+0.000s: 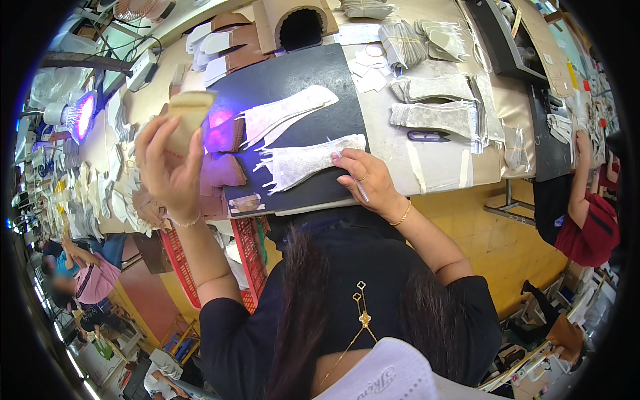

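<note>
My left hand (172,163) is raised above the left edge of a black mat (300,73). Its fingers are closed round a flat tan piece (190,120) with a pale band near its top; its exact kind is unclear. On the mat, my right hand (371,179) pinches a thin, pale pen-like tool (362,191). The fingertips of that hand touch the right end of a grey-white shaped leather-like piece (300,163) with narrow strips along its left end. Just beyond lies a small overlapping stack of similar pieces (290,115).
Brown pieces (223,170) lie at the mat's left edge, near a glowing purple-blue lamp (83,117). Stacks of grey pieces (433,117) and a dark cutter-like tool (427,136) are on the right. A brown arched holder (300,27) stands behind. Below the table is a red basket (248,257).
</note>
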